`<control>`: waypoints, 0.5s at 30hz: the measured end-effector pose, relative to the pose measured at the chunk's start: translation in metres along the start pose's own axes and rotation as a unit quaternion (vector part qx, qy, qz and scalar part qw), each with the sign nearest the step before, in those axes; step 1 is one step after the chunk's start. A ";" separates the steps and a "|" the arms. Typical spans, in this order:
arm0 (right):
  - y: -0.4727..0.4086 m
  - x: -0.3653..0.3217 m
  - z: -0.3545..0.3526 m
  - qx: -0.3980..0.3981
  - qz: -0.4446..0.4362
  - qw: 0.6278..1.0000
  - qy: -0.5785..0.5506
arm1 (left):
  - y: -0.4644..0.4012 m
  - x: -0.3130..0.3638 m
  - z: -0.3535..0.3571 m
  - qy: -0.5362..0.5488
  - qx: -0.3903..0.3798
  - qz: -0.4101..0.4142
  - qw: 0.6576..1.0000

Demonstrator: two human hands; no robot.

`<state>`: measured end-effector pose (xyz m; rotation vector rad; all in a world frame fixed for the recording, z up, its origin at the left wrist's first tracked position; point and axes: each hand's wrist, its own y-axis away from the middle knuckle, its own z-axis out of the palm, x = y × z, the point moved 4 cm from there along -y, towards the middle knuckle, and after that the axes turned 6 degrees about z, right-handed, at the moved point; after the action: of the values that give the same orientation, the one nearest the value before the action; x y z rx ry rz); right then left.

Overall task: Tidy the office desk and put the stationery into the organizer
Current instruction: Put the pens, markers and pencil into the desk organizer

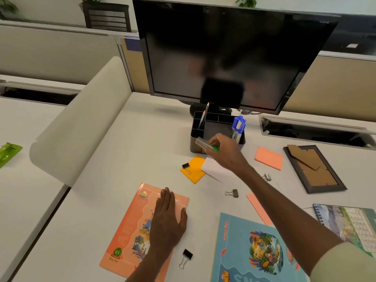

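Observation:
A black desk organizer (196, 123) stands under the monitor, with pencils (204, 116) in its left slot and blue markers (238, 125) on its right. My right hand (225, 149) reaches to the organizer's front and grips a clear pen with a green tip (205, 145). My left hand (167, 218) lies flat on an orange notebook (126, 231). Loose on the desk lie an orange sticky pad (193, 168) with a binder clip (186, 167), a white paper (213, 169), a pink sticky pad (268, 158) and more binder clips (233, 192), (267, 177), (186, 256).
A monitor (223, 53) hangs over the desk's back. A picture frame (314, 168) lies face down at right, with a spiral calendar (350, 222) below it. A blue notebook (254, 251) and a pink paper strip (258, 208) lie near me. A curved divider (81, 121) bounds the left.

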<state>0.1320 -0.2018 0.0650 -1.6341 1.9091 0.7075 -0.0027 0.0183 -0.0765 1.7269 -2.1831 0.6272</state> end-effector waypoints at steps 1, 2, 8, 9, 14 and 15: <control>-0.007 -0.004 -0.004 0.010 -0.002 1.000 0.007 | 0.000 0.000 0.000 0.000 -0.001 0.000 1.000; -0.014 -0.008 -0.006 0.021 -0.004 1.000 0.016 | 0.000 0.001 -0.001 0.001 -0.001 0.000 1.000; -0.051 -0.029 -0.012 0.055 -0.005 0.995 0.079 | -0.001 0.002 -0.003 0.008 -0.004 -0.001 1.000; -0.056 -0.032 -0.012 0.053 -0.011 0.994 0.093 | -0.001 0.003 -0.003 0.009 -0.003 -0.001 1.000; -0.074 -0.039 -0.004 0.029 -0.006 0.989 0.146 | 0.000 0.003 -0.003 0.009 -0.009 -0.002 1.000; -0.075 -0.040 -0.002 0.026 -0.007 0.989 0.145 | 0.000 0.003 -0.003 0.010 -0.009 -0.003 1.000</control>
<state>0.2117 -0.1852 0.0900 -1.7943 2.0939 0.4278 -0.0032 0.0175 -0.0726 1.7105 -2.1615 0.6189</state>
